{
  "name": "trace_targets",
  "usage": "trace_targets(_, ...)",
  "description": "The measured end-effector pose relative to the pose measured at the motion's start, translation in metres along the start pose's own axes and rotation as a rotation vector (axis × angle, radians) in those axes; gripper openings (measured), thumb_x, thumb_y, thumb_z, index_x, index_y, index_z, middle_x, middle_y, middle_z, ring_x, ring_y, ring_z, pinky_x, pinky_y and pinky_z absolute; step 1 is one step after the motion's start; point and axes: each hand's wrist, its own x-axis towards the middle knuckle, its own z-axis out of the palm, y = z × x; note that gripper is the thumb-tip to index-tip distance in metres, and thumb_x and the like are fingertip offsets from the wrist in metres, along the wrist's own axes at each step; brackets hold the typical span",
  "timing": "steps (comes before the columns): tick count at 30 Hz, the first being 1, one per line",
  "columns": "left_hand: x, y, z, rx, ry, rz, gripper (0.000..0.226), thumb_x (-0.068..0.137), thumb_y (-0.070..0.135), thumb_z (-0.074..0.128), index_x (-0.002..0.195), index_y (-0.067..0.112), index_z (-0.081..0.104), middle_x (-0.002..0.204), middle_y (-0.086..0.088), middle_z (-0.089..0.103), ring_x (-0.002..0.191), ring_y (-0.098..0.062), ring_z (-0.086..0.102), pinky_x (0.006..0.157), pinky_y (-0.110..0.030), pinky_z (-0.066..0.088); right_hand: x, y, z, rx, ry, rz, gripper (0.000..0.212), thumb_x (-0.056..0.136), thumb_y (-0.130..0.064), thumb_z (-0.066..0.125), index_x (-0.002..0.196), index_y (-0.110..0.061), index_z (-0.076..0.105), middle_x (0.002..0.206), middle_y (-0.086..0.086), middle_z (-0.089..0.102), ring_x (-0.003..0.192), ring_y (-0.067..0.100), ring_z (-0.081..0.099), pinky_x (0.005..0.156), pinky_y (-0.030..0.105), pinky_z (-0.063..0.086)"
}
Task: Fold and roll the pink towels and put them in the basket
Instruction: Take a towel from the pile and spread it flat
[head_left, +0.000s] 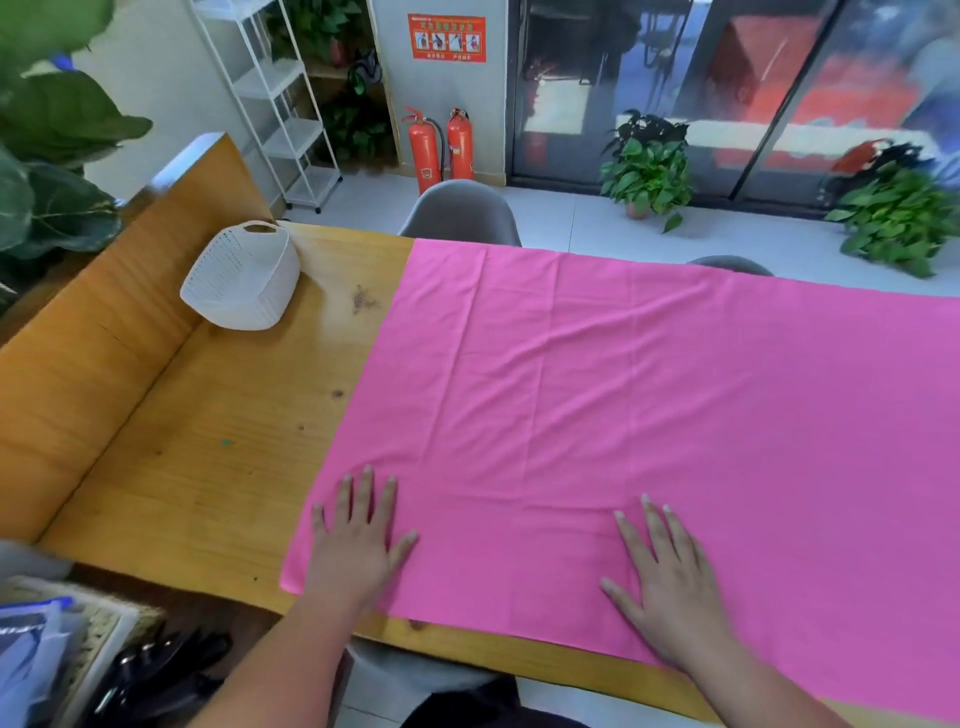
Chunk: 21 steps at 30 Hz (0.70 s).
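The towel lies flat on the table, long axis running left to right. Left hand and right hand press its near edge, fingers spread wide. The basket lies tipped at far left. The red wall notice's writing is unreadable.

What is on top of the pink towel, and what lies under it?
The left hand and the right hand rest flat on the pink towel near its front edge. Under it is the wooden table; the covered tabletop cannot be seen.
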Motion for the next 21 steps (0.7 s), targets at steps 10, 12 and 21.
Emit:
trace_targets(10,-0.061,0.117,-0.008,0.012,-0.076,0.063,0.084,0.103,0.072,0.029,0.169,0.031,-0.002,0.177,-0.010,-0.011,0.163,-0.037,-0.004,0.124,-0.070,0.019,-0.108,0.069,0.000,0.109,-0.153,0.196,0.090,0.097,-0.080,0.031,0.168,-0.040,-0.008,0.174,0.003,-0.025,0.163,0.033,-0.013,0.130,0.055,0.015)
trace_targets(12,-0.075,0.159,-0.007,0.023,-0.087,0.155,0.083,0.105,0.069,0.028,0.169,0.030,-0.005,0.176,-0.010,-0.017,0.163,-0.037,-0.009,0.126,-0.068,0.015,-0.121,0.082,-0.003,0.132,-0.181,0.141,0.087,0.098,-0.078,0.035,0.168,-0.043,-0.003,0.176,-0.001,-0.021,0.163,0.030,-0.012,0.130,0.053,0.015)
trace_targets(21,-0.130,0.298,-0.011,0.087,-0.071,0.436,0.083,0.105,0.067,0.031,0.169,0.032,-0.008,0.174,-0.008,-0.024,0.162,-0.035,-0.016,0.131,-0.059,0.003,-0.184,0.148,-0.007,0.099,-0.280,-0.002,0.088,0.096,-0.084,0.028,0.168,-0.041,-0.001,0.175,-0.003,-0.021,0.163,0.025,-0.013,0.131,0.048,0.010)
